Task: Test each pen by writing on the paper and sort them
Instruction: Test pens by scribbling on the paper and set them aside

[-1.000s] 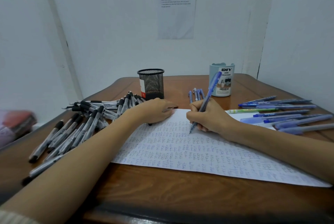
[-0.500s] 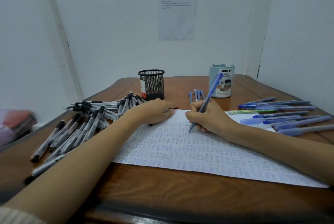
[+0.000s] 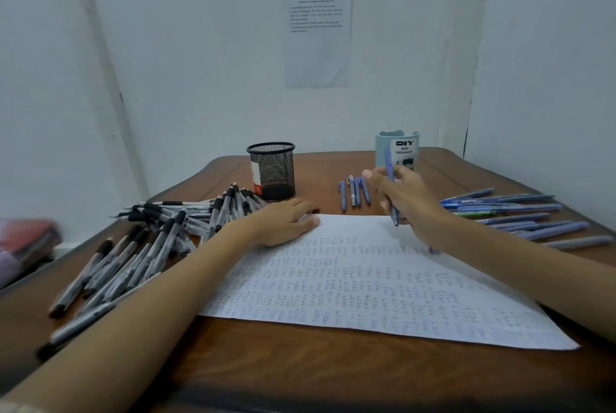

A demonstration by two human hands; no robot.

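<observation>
A white paper covered in small blue scribbles lies across the wooden table. My left hand rests flat on the paper's far left corner. My right hand grips a blue pen nearly upright, its tip just above the paper's far edge. A heap of black-capped pens lies to the left. Several blue pens lie to the right. A small row of blue pens lies beyond the paper.
A black mesh cup stands at the back centre. A pale blue desk organizer stands behind my right hand. White walls close in behind and to the right. A printed sheet hangs on the wall. A blurred reddish object sits far left.
My right hand has lifted the blue pen off the paper and moved it back and right, turning it more upright. My left hand stays on the paper.
</observation>
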